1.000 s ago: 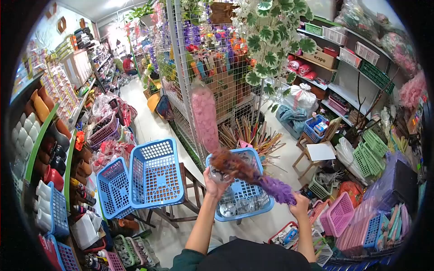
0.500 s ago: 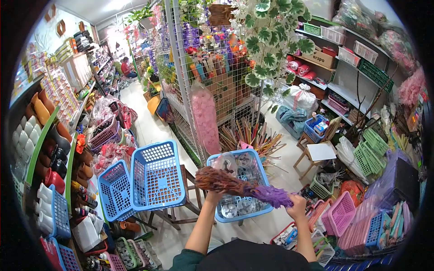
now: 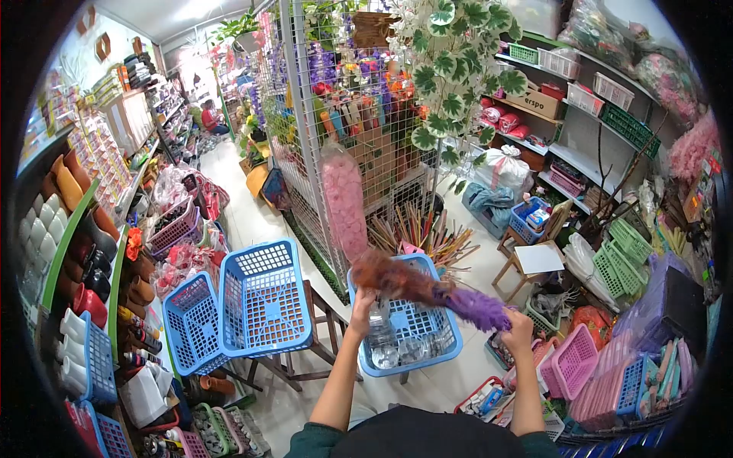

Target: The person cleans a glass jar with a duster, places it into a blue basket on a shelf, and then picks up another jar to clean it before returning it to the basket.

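A long bundle [image 3: 408,282], brown at its left end and purple at its right, is stretched between my two hands. My left hand [image 3: 364,307] grips the underside of the brown part, which is blurred. At the purple end, my right hand [image 3: 518,326] is closed round the tip. Below the bundle is a blue basket [image 3: 450,349] with clear round plastic things [image 3: 408,345] inside; the bundle hides part of it.
Two blue baskets [image 3: 229,296] stand at the left on a wooden stool [image 3: 324,336]. A wire mesh rack [image 3: 313,153] rises ahead, with sticks [image 3: 427,237] beside it. Pink basket [image 3: 573,360] at right. A person [image 3: 212,118] sits far down the aisle.
Both hands and the bundle have moved to the right. The brown end has swung off the basket's left side and now covers its upper part.
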`<move>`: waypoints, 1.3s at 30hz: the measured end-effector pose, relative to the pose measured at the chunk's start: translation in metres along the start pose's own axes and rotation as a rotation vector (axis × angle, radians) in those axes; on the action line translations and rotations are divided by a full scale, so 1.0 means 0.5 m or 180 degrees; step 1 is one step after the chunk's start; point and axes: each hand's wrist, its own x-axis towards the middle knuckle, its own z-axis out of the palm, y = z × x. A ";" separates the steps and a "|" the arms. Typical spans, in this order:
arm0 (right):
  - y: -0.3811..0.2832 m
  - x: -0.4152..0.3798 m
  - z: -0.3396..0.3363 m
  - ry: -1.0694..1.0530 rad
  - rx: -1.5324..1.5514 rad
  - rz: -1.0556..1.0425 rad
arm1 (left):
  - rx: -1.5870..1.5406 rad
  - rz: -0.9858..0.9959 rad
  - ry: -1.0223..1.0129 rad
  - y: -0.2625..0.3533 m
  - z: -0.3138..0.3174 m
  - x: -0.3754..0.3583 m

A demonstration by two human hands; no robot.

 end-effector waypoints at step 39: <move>-0.007 -0.073 0.095 0.0217 0.0564 0.0660 | -0.4441 -0.1332 -0.0678 0.033 0.094 0.011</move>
